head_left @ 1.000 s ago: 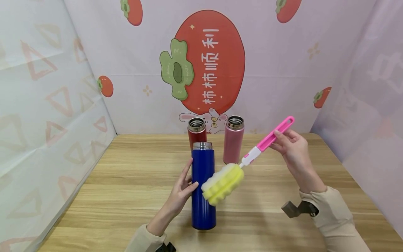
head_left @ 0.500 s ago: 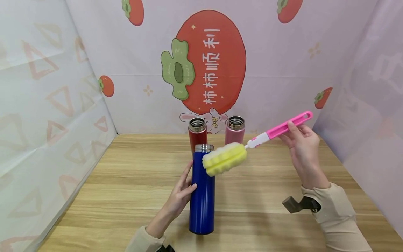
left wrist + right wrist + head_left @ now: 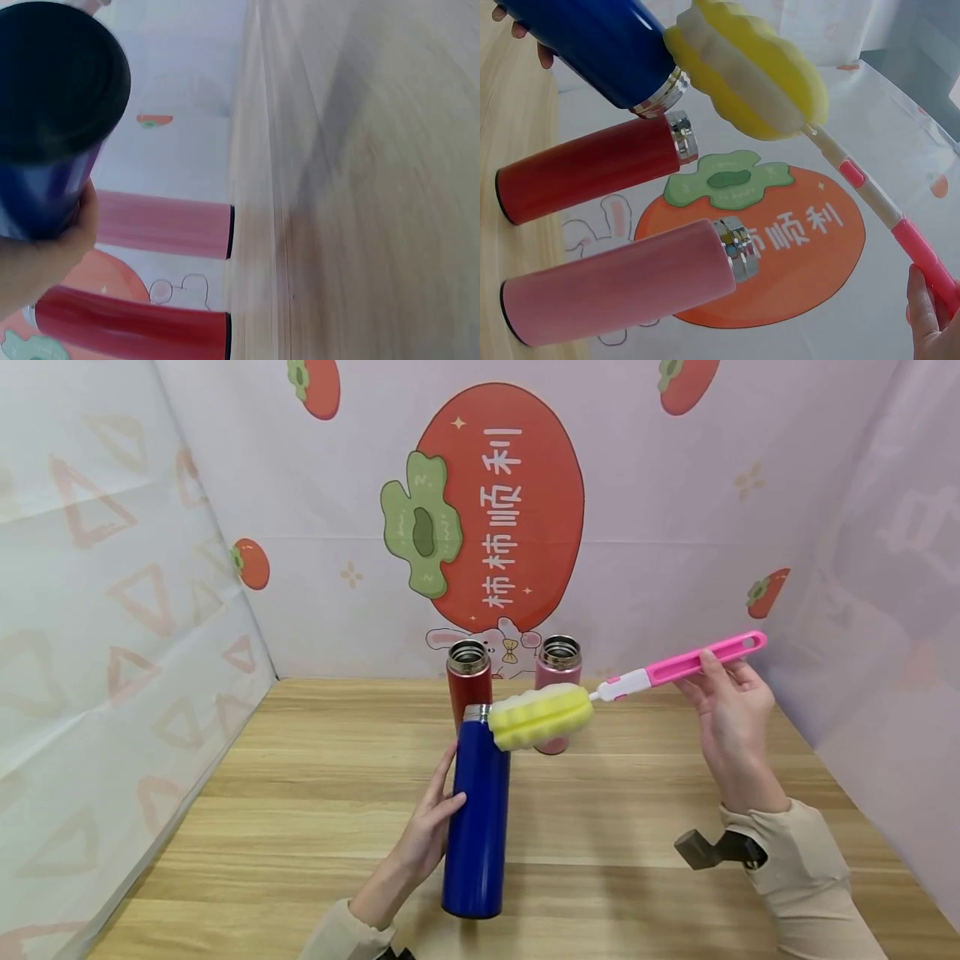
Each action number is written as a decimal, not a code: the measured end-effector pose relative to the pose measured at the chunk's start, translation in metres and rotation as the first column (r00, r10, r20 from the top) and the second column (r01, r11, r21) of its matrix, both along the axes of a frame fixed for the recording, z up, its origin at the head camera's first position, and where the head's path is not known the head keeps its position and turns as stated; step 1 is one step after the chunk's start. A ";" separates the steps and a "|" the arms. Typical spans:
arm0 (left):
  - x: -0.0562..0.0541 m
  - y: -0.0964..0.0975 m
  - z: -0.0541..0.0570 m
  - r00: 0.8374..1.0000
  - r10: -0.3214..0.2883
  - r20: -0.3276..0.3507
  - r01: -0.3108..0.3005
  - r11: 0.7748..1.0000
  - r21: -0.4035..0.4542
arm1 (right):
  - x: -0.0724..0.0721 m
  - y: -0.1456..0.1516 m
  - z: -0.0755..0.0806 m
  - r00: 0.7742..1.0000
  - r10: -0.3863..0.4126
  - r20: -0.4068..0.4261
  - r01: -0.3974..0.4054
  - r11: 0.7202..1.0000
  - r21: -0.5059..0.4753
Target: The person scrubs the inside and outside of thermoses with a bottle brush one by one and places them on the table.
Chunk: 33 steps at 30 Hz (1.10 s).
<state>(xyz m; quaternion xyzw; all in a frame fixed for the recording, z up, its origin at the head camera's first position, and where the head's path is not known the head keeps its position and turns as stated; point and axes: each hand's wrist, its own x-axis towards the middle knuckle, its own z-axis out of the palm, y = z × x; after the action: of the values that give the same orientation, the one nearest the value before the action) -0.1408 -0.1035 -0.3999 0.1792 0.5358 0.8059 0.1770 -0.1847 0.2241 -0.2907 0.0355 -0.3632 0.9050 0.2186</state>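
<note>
My left hand (image 3: 427, 827) grips a tall blue thermos bottle (image 3: 477, 827) that has a bare steel neck and no lid. The bottle leans slightly to the right at its top and is held above the table, its dark base (image 3: 60, 82) facing the left wrist camera. In my right hand (image 3: 733, 718) is a bottle brush, pinched by its pink handle (image 3: 686, 667). The brush's yellow and white sponge head (image 3: 542, 717) points left and overlaps the blue bottle's neck and shoulder in the head view. From the right wrist view, the sponge (image 3: 750, 71) lies right beside the bottle's mouth.
Behind the blue bottle a lidless red thermos (image 3: 470, 685) stands upright on the wooden table (image 3: 315, 793). To its right stands a lidless pink thermos (image 3: 553, 670), partly hidden by the sponge. A printed cloth backdrop (image 3: 645, 568) rises behind, with cloth walls at both sides.
My right hand has moved right, raising and levelling the brush so the sponge went from in front of the bottle's body up to its neck. The blue bottle's base has swung left, tilting it.
</note>
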 end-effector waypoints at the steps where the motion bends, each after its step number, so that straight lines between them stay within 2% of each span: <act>1: 0.000 0.002 0.000 0.999 0.029 0.014 -0.029 0.999 -0.019 | 0.000 0.000 0.000 1.000 -0.001 0.001 0.001 1.000 -0.002; 5: 0.000 0.010 -0.001 0.991 0.130 0.016 -0.127 0.984 -0.121 | 0.001 -0.001 -0.001 1.000 -0.003 -0.005 0.003 1.000 -0.010; 9: -0.001 0.014 -0.002 0.980 0.196 -0.045 -0.201 0.960 -0.194 | 0.001 0.001 0.000 1.000 -0.003 -0.027 0.002 0.999 -0.037; 12: -0.001 0.013 -0.002 0.968 0.232 -0.096 -0.248 0.942 -0.227 | 0.001 0.003 0.001 0.999 -0.009 -0.046 0.006 0.998 -0.062; 15: -0.001 0.010 -0.003 0.961 0.238 -0.138 -0.266 0.931 -0.249 | 0.002 0.006 0.003 0.999 -0.008 -0.045 0.005 0.998 -0.059; 18: 0.000 0.007 -0.004 0.961 0.221 -0.167 -0.259 0.932 -0.254 | 0.002 0.008 0.005 0.999 0.013 -0.034 -0.015 0.999 -0.053; 21: 0.000 0.004 -0.005 0.965 0.184 -0.185 -0.225 0.947 -0.229 | 0.003 0.010 0.007 0.999 0.037 -0.023 -0.038 0.998 -0.041; 26: -0.001 0.000 -0.008 0.973 0.082 -0.215 -0.115 0.983 -0.144 | 0.005 0.010 0.011 0.998 0.056 -0.011 -0.056 0.998 0.001; 29: -0.001 -0.001 -0.007 0.975 0.031 -0.220 -0.059 0.991 -0.122 | 0.005 0.009 0.013 0.998 0.058 -0.004 -0.058 0.998 0.027; 33: 0.000 -0.002 -0.005 0.980 -0.002 -0.200 -0.021 0.993 -0.113 | 0.005 0.007 0.014 0.998 0.069 -0.003 -0.069 0.997 0.040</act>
<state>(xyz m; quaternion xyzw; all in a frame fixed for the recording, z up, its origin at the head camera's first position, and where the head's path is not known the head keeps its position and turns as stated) -0.1406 -0.1055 -0.4044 0.2462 0.5971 0.7525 0.1286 -0.1800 0.2313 -0.2766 0.0540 -0.3792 0.9045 0.1874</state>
